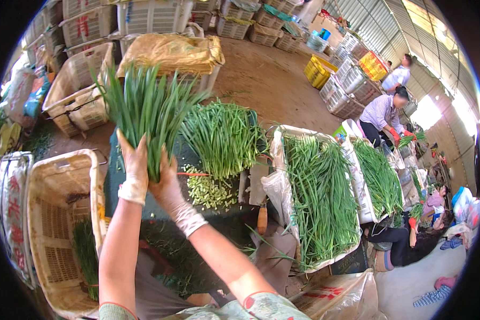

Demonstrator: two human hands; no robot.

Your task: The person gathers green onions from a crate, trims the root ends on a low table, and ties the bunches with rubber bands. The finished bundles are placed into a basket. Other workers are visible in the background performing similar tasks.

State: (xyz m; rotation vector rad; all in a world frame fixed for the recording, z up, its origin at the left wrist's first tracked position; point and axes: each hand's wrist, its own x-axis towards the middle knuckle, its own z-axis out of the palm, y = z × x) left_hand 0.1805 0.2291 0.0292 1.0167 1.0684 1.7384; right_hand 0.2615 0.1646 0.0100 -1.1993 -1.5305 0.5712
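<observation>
My left hand (136, 164) and my right hand (166, 184), both in thin pale gloves, grip a bunch of green garlic chives (146, 108) from its two sides, leaves pointing away from me. It is held above the left part of a dark work board (122, 196). To the right of it, a pile of chives (224, 136) lies on the board, with chopped pale stem ends (210, 190) below and a red tie strip (193, 174) over them. A knife with a wooden handle (262, 220) lies right of the cuttings, blade on the board.
A dirty plastic crate (64, 162) with a bundle of chives (85, 252) stands at left. White crates full of chives (322, 200) line the right. A covered crate (168, 50) stands behind the board. Co-workers in red gloves (384, 112) sit at far right; another person (398, 76) is beyond.
</observation>
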